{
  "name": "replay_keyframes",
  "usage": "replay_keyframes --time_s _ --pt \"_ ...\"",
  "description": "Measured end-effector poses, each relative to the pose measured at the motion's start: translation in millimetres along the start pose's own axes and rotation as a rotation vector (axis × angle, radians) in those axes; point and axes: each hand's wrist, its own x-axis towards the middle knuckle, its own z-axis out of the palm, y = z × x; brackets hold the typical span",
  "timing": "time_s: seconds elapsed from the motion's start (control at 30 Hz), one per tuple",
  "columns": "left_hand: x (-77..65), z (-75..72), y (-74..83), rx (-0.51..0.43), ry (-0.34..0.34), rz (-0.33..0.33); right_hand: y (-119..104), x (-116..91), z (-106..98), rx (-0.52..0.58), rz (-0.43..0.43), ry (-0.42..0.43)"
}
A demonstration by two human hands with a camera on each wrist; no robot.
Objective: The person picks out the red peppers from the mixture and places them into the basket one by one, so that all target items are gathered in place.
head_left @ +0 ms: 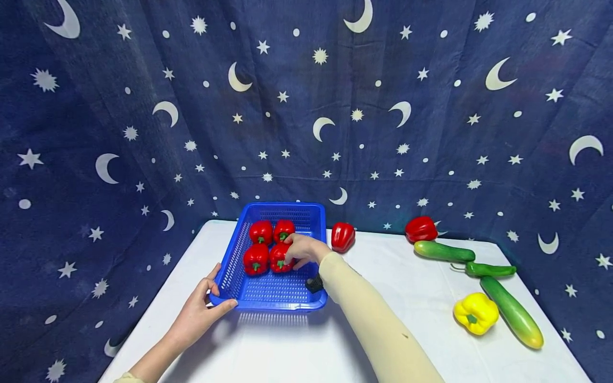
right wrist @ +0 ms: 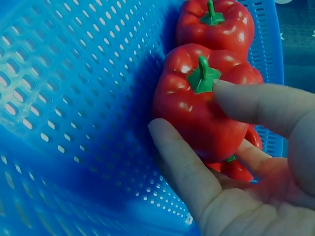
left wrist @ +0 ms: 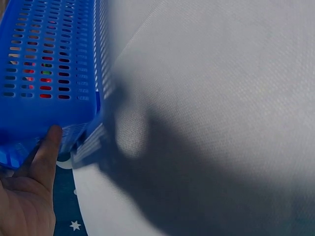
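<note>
A blue perforated plastic basket [head_left: 268, 306] stands on the white table, with several red bell peppers inside. My left hand [head_left: 195, 308] grips the basket's near left corner, thumb along the front rim and fingers on the left side. In the left wrist view its thumb [left wrist: 48, 152] presses on the basket wall. Reaching over the right side, my right hand [head_left: 306, 248] holds the red bell pepper [right wrist: 197, 123] at the near right of the group. Its thumb lies near the green stem and the other fingers go round the pepper's side, partly hidden.
Right of the basket lies a red bell pepper [head_left: 342, 237]. Farther right are another red pepper [head_left: 421, 229], two cucumber-like green vegetables [head_left: 444, 251], a long green pepper [head_left: 490, 270] and a yellow bell pepper [head_left: 475, 314]. A dark blue curtain [head_left: 297, 106] with moons and stars hangs behind the table.
</note>
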Motion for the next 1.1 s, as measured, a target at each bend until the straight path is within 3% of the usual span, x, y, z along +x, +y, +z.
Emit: replay_keyframes --time_s 0.3,0.43,0.53,0.77,0.93,1.1 --pt "-0.7 3.8 -4.6 -0.018 -0.007 0.003 -3.4 -12.8 -5.2 -0.06 0.016 -0.012" --pt "-1.9 3.5 -7.1 -0.013 0.007 0.002 -12.3 -19.3 -11.6 -0.107 -0.005 -0.017" --pt "-1.7 3.0 -7.7 -0.012 0.012 -0.003 -19.0 -24.0 -18.5 -0.079 -0.036 -0.027" --pt "-0.7 1.8 -7.2 0.01 0.02 0.003 -26.1 -44.0 -43.1 -0.083 -0.131 -0.035" --pt "-1.8 1.6 -6.9 0.004 0.022 0.018 -19.9 -62.5 -64.8 -0.129 -0.222 0.002" --pt "-1.8 2.1 -7.5 -0.008 0.022 0.034 -6.7 -77.0 -94.0 -0.151 -0.258 0.061"
